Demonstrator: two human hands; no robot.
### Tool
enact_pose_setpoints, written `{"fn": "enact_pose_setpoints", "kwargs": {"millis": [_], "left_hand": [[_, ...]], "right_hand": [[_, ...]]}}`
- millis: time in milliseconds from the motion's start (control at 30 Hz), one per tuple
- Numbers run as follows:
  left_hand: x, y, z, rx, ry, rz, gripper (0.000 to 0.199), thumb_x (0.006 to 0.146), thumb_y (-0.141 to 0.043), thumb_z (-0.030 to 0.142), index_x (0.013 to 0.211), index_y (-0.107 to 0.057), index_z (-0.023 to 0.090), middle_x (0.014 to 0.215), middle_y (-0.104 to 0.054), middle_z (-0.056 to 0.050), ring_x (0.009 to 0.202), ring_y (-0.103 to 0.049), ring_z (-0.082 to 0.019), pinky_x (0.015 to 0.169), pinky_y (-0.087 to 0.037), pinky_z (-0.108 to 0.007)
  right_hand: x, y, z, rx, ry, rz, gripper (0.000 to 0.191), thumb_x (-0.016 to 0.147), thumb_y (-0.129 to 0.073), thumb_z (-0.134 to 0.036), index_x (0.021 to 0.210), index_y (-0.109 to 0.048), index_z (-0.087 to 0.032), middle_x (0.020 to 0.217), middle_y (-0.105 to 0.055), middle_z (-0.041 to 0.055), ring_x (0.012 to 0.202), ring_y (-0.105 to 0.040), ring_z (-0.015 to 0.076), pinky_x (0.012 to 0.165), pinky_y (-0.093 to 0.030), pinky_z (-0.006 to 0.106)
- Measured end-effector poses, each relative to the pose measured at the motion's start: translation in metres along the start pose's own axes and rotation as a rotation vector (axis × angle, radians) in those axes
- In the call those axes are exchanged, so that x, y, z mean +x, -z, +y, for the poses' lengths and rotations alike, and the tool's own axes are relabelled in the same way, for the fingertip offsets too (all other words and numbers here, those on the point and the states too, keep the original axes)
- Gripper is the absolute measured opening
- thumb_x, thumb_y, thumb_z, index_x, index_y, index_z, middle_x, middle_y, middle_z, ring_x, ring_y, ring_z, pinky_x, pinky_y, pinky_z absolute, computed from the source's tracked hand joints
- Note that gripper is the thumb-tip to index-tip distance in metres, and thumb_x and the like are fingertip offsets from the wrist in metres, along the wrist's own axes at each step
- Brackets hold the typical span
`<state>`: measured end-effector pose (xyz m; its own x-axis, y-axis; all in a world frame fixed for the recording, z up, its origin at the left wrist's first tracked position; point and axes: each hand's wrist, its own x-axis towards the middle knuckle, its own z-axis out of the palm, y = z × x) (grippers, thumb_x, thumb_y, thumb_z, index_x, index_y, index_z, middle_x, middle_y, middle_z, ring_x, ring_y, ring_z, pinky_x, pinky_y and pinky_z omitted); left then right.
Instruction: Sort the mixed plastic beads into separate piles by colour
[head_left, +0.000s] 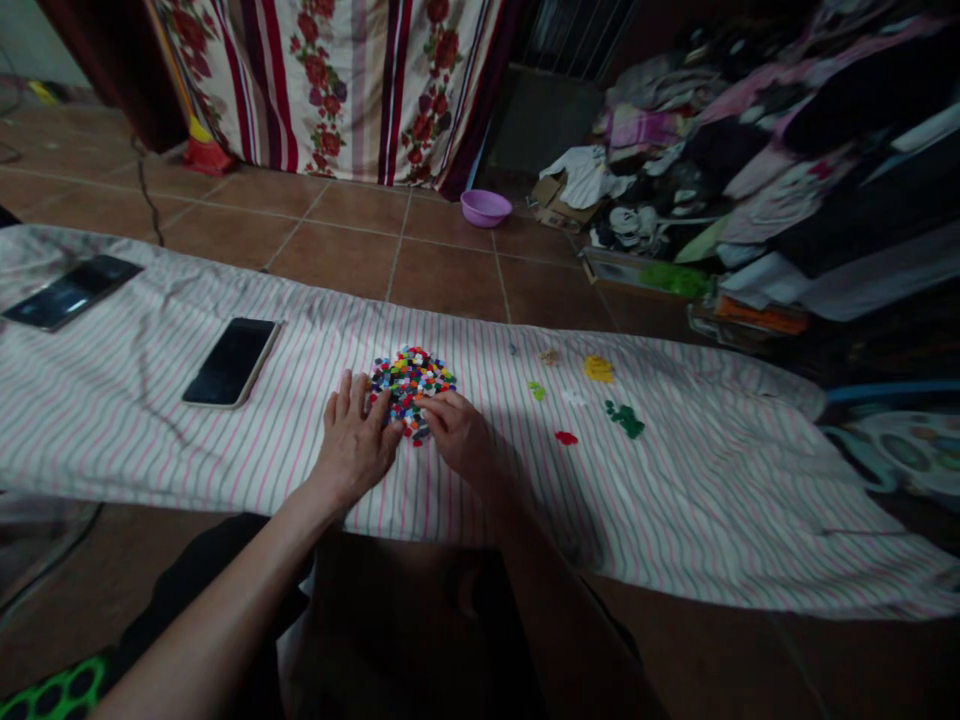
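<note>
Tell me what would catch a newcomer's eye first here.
Probably the heap of multicoloured pieces on the striped cloth, with the left hand and right hand at its near edge. Next come the small single-colour groups to the right, notably yellow and dark green. Beyond, on the tiled floor, a purple basin stands out.

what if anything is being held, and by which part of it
Right hand: cannot be told; its fingertips bunch at the pile of tiny multicoloured pieces, too small to show a hold. The left hand, at the pile's edge, shows no grip.
</note>
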<state>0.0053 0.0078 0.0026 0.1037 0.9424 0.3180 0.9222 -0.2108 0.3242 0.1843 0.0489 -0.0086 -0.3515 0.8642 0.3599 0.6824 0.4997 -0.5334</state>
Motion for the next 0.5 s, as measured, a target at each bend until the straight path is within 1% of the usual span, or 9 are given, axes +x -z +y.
{"fn": "enact_pose_setpoints", "kwargs": {"millis": [100, 200, 300, 400, 500], "left_hand": [[0.002, -0.003, 0.001, 0.0, 0.009, 0.011, 0.044, 0.093, -0.043, 0.039, 0.13, -0.056, 0.017, 0.149, -0.038, -0.021, 0.144, -0.018, -0.042, 0.105, -0.032, -0.064], [0.002, -0.004, -0.001, -0.027, -0.032, 0.014, 0.041, 0.094, -0.043, 0.038, 0.127, -0.058, 0.019, 0.148, -0.039, -0.018, 0.145, -0.018, -0.041, 0.105, -0.034, -0.063], [0.001, -0.003, -0.004, -0.036, -0.085, -0.009, 0.039, 0.095, -0.041, 0.036, 0.126, -0.059, 0.019, 0.144, -0.043, -0.018, 0.143, -0.023, -0.038, 0.106, -0.035, -0.064], [0.001, 0.001, -0.009, -0.037, -0.134, -0.007, 0.036, 0.095, -0.04, 0.031, 0.123, -0.059, 0.02, 0.138, -0.049, -0.015, 0.141, -0.027, -0.034, 0.109, -0.032, -0.064], [0.001, 0.004, -0.014, -0.045, -0.175, -0.031, 0.034, 0.095, -0.037, 0.027, 0.118, -0.06, 0.02, 0.127, -0.057, -0.011, 0.139, -0.031, -0.031, 0.115, -0.024, -0.063]], "right_hand": [[0.001, -0.001, 0.0, -0.01, -0.007, -0.008, 0.028, 0.091, -0.049, -0.018, 0.109, -0.07, -0.022, 0.097, -0.067, 0.0074, 0.094, -0.062, 0.0186, 0.086, -0.051, 0.032], [0.001, 0.001, -0.001, -0.002, -0.015, -0.007, 0.027, 0.091, -0.048, -0.016, 0.104, -0.071, -0.021, 0.097, -0.067, 0.0076, 0.094, -0.063, 0.0188, 0.087, -0.051, 0.032], [0.001, 0.003, -0.001, 0.02, -0.023, -0.006, 0.026, 0.09, -0.048, -0.016, 0.1, -0.071, -0.021, 0.097, -0.067, 0.0067, 0.094, -0.063, 0.0179, 0.087, -0.051, 0.031], [0.001, 0.003, -0.002, 0.028, -0.024, -0.003, 0.025, 0.091, -0.047, -0.016, 0.099, -0.071, -0.022, 0.097, -0.067, 0.0061, 0.093, -0.063, 0.0177, 0.087, -0.051, 0.031], [0.002, 0.003, -0.002, 0.023, -0.029, -0.002, 0.025, 0.091, -0.048, -0.016, 0.101, -0.07, -0.021, 0.098, -0.068, 0.0063, 0.094, -0.063, 0.0179, 0.087, -0.051, 0.031]]}}
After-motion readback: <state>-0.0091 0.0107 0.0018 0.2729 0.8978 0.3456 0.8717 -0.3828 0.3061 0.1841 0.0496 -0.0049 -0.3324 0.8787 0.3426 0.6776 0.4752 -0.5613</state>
